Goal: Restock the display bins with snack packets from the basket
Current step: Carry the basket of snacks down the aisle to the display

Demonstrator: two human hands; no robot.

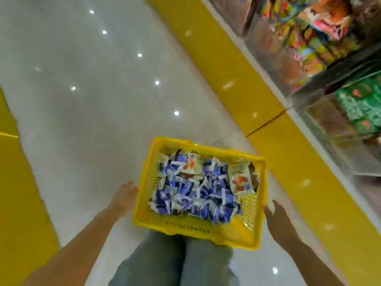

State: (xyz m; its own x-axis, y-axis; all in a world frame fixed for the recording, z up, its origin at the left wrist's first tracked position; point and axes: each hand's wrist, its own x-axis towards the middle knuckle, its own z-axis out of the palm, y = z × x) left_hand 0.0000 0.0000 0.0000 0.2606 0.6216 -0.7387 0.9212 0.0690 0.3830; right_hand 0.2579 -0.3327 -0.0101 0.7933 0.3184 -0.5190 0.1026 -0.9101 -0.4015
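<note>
A yellow plastic basket (pixel 144 203) sits on the floor in front of my knees. It is full of small blue-and-white snack packets (pixel 193 193), with a few cream packets bearing orange print (pixel 241 181) among them. My left hand (pixel 123 196) is beside the basket's left wall, fingers extended, touching or almost touching it. Just off the right wall my right hand (pixel 278 221) is spread flat and holds nothing. Clear display bins (pixel 292 58) with colourful snack packs line the upper right.
The floor is glossy grey tile (pixel 92 89) with yellow bands (pixel 226 65) along the shelving base and at the far left. A bin of green packets (pixel 360 106) stands at the right edge. My grey-trousered legs (pixel 171 263) are below the basket.
</note>
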